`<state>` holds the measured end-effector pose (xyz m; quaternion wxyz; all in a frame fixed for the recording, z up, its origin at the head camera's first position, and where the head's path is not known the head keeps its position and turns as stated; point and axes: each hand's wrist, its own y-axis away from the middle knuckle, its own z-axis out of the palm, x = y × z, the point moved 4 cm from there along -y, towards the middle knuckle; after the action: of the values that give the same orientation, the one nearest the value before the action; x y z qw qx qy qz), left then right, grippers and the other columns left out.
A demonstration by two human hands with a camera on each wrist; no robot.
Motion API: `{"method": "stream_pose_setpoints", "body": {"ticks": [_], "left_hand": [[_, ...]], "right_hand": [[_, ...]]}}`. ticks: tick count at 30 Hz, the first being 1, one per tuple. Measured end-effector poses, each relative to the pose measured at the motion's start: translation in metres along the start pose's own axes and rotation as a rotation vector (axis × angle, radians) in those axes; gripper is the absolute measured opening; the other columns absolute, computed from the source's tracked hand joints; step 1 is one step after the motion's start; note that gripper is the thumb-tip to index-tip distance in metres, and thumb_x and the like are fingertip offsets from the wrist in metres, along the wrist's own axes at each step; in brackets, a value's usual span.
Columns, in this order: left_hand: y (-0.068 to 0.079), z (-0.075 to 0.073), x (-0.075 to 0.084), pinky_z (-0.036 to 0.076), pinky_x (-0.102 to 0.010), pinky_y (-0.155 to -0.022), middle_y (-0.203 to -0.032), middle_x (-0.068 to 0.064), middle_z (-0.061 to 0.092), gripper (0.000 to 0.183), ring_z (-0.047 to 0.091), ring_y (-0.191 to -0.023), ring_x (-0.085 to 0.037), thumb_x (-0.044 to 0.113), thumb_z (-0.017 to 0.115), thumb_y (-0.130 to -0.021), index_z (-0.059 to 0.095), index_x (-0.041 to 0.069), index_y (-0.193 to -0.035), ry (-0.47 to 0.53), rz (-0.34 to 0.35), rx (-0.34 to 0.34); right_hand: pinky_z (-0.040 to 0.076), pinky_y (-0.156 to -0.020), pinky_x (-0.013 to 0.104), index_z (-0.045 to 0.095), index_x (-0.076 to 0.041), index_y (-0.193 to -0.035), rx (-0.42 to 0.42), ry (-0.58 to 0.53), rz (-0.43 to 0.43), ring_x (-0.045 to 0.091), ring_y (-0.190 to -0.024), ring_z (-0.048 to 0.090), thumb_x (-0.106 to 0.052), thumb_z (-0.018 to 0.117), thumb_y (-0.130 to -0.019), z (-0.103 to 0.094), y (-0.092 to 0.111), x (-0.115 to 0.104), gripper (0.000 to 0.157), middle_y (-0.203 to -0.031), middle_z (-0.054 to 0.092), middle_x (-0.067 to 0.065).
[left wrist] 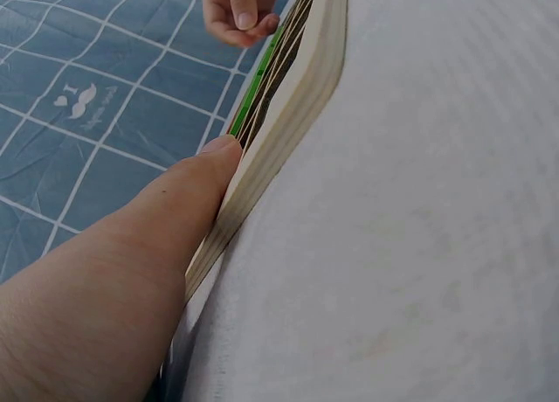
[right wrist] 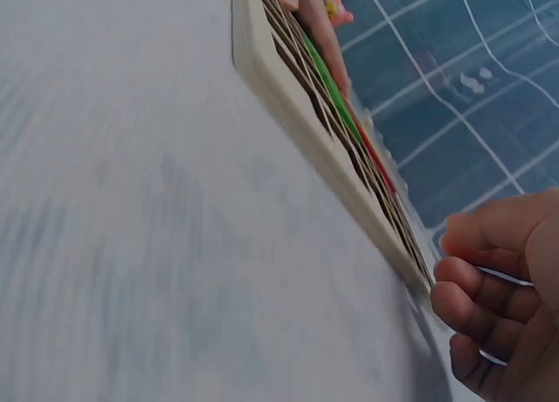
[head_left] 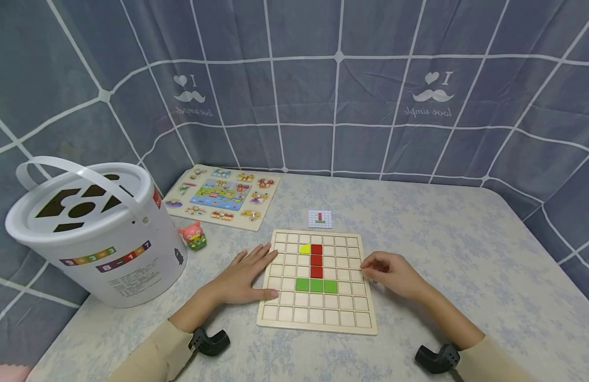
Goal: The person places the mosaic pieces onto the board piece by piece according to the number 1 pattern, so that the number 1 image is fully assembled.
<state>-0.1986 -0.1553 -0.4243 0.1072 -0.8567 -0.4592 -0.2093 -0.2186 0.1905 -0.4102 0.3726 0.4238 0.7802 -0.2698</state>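
A light wooden grid board [head_left: 317, 315] lies flat on the table. Three red squares [head_left: 316, 260] form a column in it, with a yellow square [head_left: 304, 249] left of the topmost one. Below them runs a row of three green squares [head_left: 316, 285]. My left hand [head_left: 242, 276] rests at the board's left edge, fingers extended and thumb over the rim. At the opposite edge is my right hand [head_left: 387, 270], its fingers loosely curled and nothing visible between them. Just beyond the board lies a small gridded card [head_left: 320, 219] printed with a coloured pattern.
On the left stands a large white bucket [head_left: 132, 270] with a handle and shaped holes in its lid. A small pink-headed toy figure [head_left: 193, 235] sits beside it. Behind lies a picture puzzle board [head_left: 223, 195]. A blue checked curtain [head_left: 304, 90] hangs along the table's back.
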Motion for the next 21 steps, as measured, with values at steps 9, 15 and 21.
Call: {"method": "stream_pose_setpoints", "body": {"ticks": [9, 15, 21], "left_hand": [[-0.001, 0.000, 0.000, 0.007, -0.058, -0.114, -0.162, -0.012, 0.013, 0.093, 0.008, -0.148, -0.030, 0.063, 0.060, -0.087, 0.022, 0.014, -0.157, -0.008, -0.022, -0.027], [-0.004, -0.011, 0.000, 0.010, -0.058, -0.113, -0.160, -0.013, 0.019, 0.093, 0.014, -0.147, -0.031, 0.063, 0.060, -0.087, 0.026, 0.011, -0.156, 0.013, -0.030, -0.037], [-0.018, -0.037, -0.009, 0.009, -0.062, -0.112, -0.159, -0.015, 0.022, 0.085, 0.014, -0.146, -0.036, 0.055, 0.061, -0.090, 0.031, 0.008, -0.154, -0.180, -0.023, 0.125]], "right_hand": [[0.045, -0.054, 0.028, 0.069, -0.005, -0.103, 0.098, 0.084, 0.087, 0.014, -0.065, 0.054, -0.017, 0.064, -0.096, -0.031, 0.022, 0.023, 0.015, -0.083, 0.064, 0.002], [0.048, -0.061, 0.031, 0.069, -0.005, -0.106, 0.165, 0.234, 0.083, 0.014, -0.075, 0.057, -0.020, 0.064, -0.097, -0.049, 0.029, 0.027, 0.019, -0.090, 0.065, 0.001], [0.042, -0.093, 0.059, 0.063, 0.001, -0.124, 0.179, 0.493, 0.030, 0.039, -0.111, 0.057, -0.030, 0.065, -0.095, -0.062, 0.030, 0.028, 0.043, -0.120, 0.062, 0.019]]}}
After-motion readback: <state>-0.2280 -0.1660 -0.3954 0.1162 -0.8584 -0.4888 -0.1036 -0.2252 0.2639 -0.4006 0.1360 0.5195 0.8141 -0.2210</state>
